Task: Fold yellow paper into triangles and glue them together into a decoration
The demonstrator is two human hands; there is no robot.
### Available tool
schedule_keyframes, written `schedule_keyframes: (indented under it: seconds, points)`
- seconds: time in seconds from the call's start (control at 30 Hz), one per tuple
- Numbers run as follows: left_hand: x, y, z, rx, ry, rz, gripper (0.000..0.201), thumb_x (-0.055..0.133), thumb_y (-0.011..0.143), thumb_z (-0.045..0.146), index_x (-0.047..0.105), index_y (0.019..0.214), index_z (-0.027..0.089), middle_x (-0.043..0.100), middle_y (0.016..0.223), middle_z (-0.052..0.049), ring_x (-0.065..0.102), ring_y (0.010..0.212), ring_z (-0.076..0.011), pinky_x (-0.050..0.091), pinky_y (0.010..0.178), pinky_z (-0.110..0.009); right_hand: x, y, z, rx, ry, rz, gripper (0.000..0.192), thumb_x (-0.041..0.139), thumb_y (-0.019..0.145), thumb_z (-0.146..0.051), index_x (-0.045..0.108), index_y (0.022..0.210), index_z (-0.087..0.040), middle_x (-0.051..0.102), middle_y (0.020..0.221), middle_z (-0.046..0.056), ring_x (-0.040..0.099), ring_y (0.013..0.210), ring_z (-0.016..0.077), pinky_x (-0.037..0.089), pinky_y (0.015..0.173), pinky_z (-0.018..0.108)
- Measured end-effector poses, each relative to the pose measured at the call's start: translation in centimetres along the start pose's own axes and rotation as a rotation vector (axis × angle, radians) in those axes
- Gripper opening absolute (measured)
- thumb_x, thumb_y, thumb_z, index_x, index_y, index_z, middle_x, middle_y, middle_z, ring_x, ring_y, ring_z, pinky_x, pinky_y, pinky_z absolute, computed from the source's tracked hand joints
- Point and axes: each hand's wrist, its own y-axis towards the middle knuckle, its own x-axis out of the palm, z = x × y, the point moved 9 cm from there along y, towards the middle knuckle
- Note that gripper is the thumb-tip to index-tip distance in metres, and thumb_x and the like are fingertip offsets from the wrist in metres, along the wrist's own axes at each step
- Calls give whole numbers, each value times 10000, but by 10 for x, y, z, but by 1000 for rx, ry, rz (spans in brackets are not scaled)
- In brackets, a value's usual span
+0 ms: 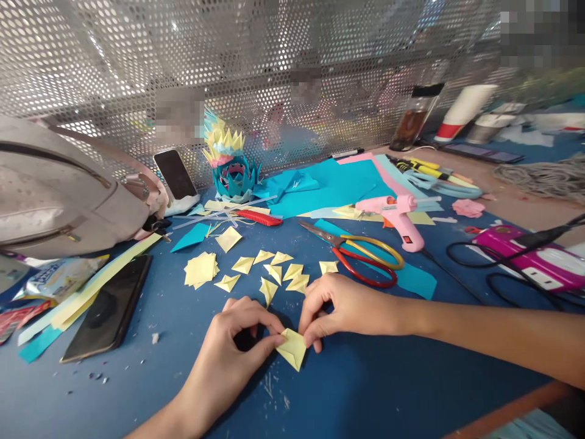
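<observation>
A small folded yellow paper piece (292, 350) is held low over the blue table. My left hand (237, 341) pinches its left corner between thumb and forefinger. At the opposite edge, the fingers of my right hand (326, 308) are closed on the same paper. Just beyond my hands lie several folded yellow pieces (273, 272) with pointed shapes. To their left sits a stack of yellow paper squares (201, 269), with one loose square (228, 239) above it. Scissors (361, 250) with red and yellow handles rest past my right hand.
A pink glue gun (400, 219), red cutter (259, 217) and blue paper sheets (320, 183) lie farther back. A layered paper ornament (233, 174) stands near the perforated metal panel (256, 73). A dark phone (109, 308) is at left; a purple power strip (530, 256) at right.
</observation>
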Motion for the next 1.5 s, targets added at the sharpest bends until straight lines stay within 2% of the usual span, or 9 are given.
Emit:
schedule_keyframes:
  seconds: [0.37, 0.67, 0.87, 1.03, 1.17, 1.23, 1.4, 1.5]
  points:
    - [1, 1, 0, -1, -12, 0, 120, 662, 859, 292, 741, 770, 294, 694, 778, 35, 547, 750, -161, 384, 745, -308, -2, -1, -2, -1, -31, 14, 267, 746, 856, -434, 802, 775, -186, 755, 710, 17, 655, 740, 144, 450, 679, 218]
    - [1, 2, -2, 22, 4, 13, 108, 672, 860, 287, 739, 776, 300, 689, 768, 53, 538, 732, -148, 372, 722, -293, -3, 0, -1, -12, -83, 53, 205, 762, 843, -374, 800, 752, -194, 742, 683, -6, 620, 657, 112, 429, 610, 197]
    - [1, -1, -2, 46, 19, 12, 107, 670, 865, 259, 727, 787, 304, 678, 768, 63, 526, 726, -146, 364, 731, -294, -3, -2, -3, -44, -181, 108, 233, 755, 838, -368, 769, 711, -173, 709, 624, -11, 566, 555, 89, 405, 542, 193]
    - [8, -1, -1, 50, 87, -34, 121, 681, 848, 192, 719, 822, 304, 680, 791, 66, 531, 760, -156, 354, 761, -298, -1, -3, -6, -67, -282, 145, 230, 736, 842, -330, 725, 680, -166, 672, 588, -29, 579, 513, 78, 414, 542, 188]
    - [13, 3, 2, 19, 86, -38, 78, 706, 836, 256, 745, 806, 316, 694, 782, 55, 538, 761, -168, 348, 747, -299, 1, -2, -9, -109, -379, 169, 162, 735, 818, -232, 715, 664, -185, 670, 586, -53, 595, 560, 81, 408, 590, 200]
    - [13, 4, 1, -11, 80, -12, 92, 697, 824, 265, 745, 758, 307, 678, 741, 49, 532, 743, -167, 340, 733, -297, 2, -2, -11, -124, -393, 150, 148, 733, 842, -248, 732, 703, -198, 684, 609, -55, 608, 618, 94, 407, 625, 211]
    - [9, 3, -5, -93, -2, 47, 143, 657, 823, 338, 745, 724, 285, 645, 714, 35, 517, 711, -154, 346, 717, -292, 1, -3, -19, -159, -350, 94, 312, 595, 983, -323, 722, 735, -183, 723, 756, -22, 620, 748, 122, 413, 728, 244]
    - [6, 1, -6, -117, -40, 76, 166, 649, 810, 370, 747, 716, 275, 636, 707, 22, 526, 722, -160, 357, 707, -290, -1, -4, -21, -140, -285, 78, 283, 587, 984, -301, 704, 761, -173, 720, 762, -16, 620, 747, 126, 416, 719, 244]
